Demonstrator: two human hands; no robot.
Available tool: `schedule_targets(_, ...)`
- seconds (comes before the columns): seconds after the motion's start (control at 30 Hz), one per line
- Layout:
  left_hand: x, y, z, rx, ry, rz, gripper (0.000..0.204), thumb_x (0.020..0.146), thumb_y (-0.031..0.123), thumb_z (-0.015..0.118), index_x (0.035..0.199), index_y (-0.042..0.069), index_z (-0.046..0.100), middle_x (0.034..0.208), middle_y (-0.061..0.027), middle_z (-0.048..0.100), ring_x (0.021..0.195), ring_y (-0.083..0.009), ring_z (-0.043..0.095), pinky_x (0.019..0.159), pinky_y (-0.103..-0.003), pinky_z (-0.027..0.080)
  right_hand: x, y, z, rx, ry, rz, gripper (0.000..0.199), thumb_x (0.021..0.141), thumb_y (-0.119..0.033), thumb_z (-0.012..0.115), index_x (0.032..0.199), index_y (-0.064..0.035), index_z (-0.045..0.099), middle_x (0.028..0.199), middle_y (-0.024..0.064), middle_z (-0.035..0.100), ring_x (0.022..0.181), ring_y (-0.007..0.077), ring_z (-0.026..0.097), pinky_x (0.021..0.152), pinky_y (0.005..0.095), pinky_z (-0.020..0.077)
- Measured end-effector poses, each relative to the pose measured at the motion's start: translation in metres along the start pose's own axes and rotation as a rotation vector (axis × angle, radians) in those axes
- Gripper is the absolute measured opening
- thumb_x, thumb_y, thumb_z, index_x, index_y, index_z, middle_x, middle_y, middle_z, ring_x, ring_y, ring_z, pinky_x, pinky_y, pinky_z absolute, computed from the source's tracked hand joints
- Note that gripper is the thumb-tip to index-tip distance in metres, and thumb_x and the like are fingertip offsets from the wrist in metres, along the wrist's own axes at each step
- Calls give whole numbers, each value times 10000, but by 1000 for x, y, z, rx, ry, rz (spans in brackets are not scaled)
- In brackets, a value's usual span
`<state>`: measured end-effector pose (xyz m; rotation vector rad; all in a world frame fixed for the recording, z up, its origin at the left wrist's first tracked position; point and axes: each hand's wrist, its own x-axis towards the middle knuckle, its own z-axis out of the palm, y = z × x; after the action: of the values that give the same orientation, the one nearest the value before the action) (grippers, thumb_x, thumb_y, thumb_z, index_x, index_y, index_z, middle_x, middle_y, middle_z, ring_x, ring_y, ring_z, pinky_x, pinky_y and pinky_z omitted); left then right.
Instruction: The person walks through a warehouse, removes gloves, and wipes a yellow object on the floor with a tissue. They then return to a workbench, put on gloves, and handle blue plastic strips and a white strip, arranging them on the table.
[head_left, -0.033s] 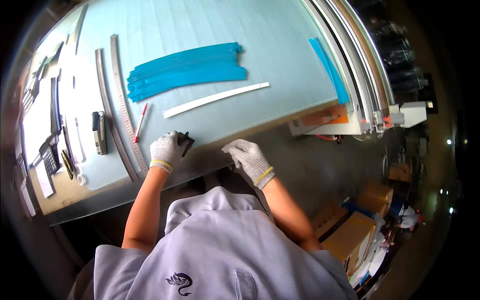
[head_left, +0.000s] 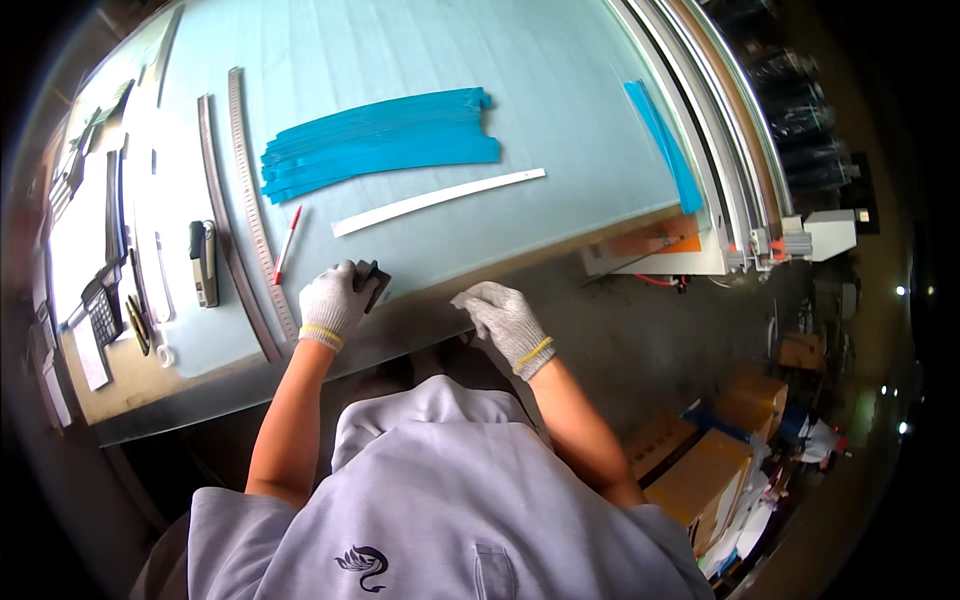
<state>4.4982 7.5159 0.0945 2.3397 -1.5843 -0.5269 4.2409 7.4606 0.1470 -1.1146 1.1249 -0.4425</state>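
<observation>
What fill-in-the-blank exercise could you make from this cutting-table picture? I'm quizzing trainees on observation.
1. The gloved left hand grips a small ____ tool at the table's near edge.
2. The stack of long plastic strips on the pale blue table is ____ in colour.
3. The long white strip lies ____ the stack, on the person's side.
4. The gloved right hand rests on the table's ____ edge.

Missing words: black; blue; below; near
</observation>
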Motion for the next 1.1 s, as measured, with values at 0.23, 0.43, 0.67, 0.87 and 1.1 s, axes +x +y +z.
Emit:
schedule_targets(0.23,-67,-93,-14,-508,735,-386,319,887,237,745,810,-15,565,730,-93,558,664,-160,493,651,-347,471,21,58,6,166,35,-71,151,1003,-99,536,1058,-15,650,951,47,685,841,112,635,750,259,527)
schedule_targets(0.43,-128,-198,-18,201,705,-707,321,870,303,739,924,2,643,1001,-168,645,944,-334,624,849,-447,480,57,115,66,368,31,-291,150,1019,-39,470,1091,-2,596,1239,139,625,1146,209,602,1043,397,493)
schedule_targets(0.67,-179,-104,19,-895,479,-559,145,917,93,608,826,-17,577,738,-64,543,710,-142,507,686,-313,449,122,91,136,163,-268,-489,157,1001,-14,456,1084,6,587,1247,151,629,1150,212,597,1019,343,473)
schedule_targets(0.87,-184,-42,129,-2442,-270,-786,571,995,399,518,1403,3,468,1364,-248,543,1268,-378,535,1067,-516,452,114,74,130,-330,-719,-759,129,864,58,536,951,35,627,1079,176,667,990,296,657,883,354,530)
schedule_targets(1.1,-163,0,205,-2472,58,-435,403,1037,274,403,1368,79,522,1386,-116,572,1302,-257,517,1138,-419,395,54,110,99,-284,-1101,-709,111,857,6,573,935,34,647,1016,179,667,962,332,656,863,390,531)
